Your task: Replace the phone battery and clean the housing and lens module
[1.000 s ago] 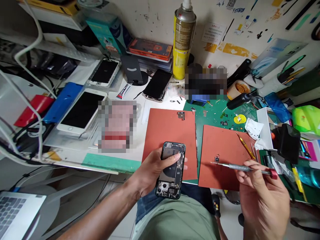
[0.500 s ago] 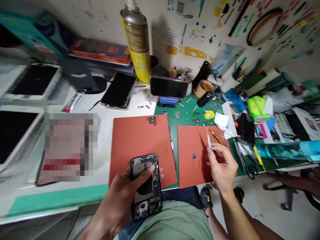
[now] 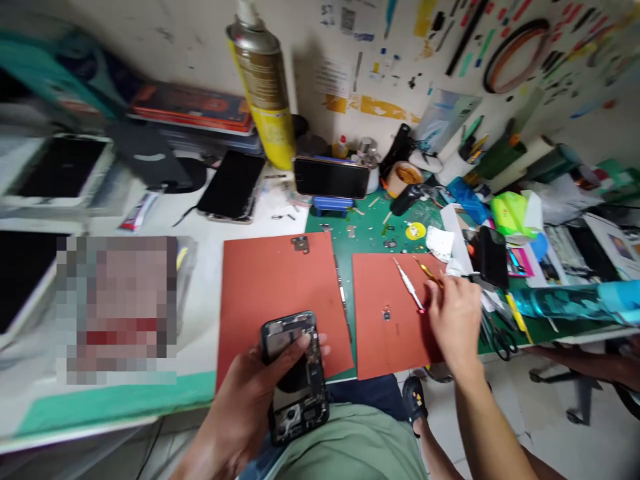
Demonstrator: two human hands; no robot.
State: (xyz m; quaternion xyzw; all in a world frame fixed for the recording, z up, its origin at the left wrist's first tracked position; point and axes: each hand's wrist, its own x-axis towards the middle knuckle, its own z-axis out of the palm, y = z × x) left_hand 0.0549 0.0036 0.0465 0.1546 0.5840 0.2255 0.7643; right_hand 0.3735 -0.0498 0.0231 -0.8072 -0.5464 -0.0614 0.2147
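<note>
- Silver red-ended tool (image 3: 409, 285) lies on rust-red mat (image 3: 371, 350).
- Right hand (image 3: 455, 319) angles down by gold pen-shaped tool (image 3: 424, 268); cannot tell its grip.
- Left hand (image 3: 257, 377) clasps opened black phone (image 3: 301, 388) near counter's (image 3: 203, 300) front edge.

1. A tall yellow and brown spray can (image 3: 270, 100) stands near the top, left of the middle.
2. A black phone (image 3: 233, 185) lies flat, left of the can's bottom.
3. Another phone (image 3: 331, 179) sits sideways on a little blue stand (image 3: 333, 203), above the middle.
4. A round yellow sticker (image 3: 415, 231) (it looks like a smiley face) is right of the middle.
5. A bright green packet (image 3: 510, 210) and a see-through blue bottle (image 3: 555, 303), lying down, are at the right.
6. A big ring (image 3: 517, 57) is on the wall, upper right.
</note>
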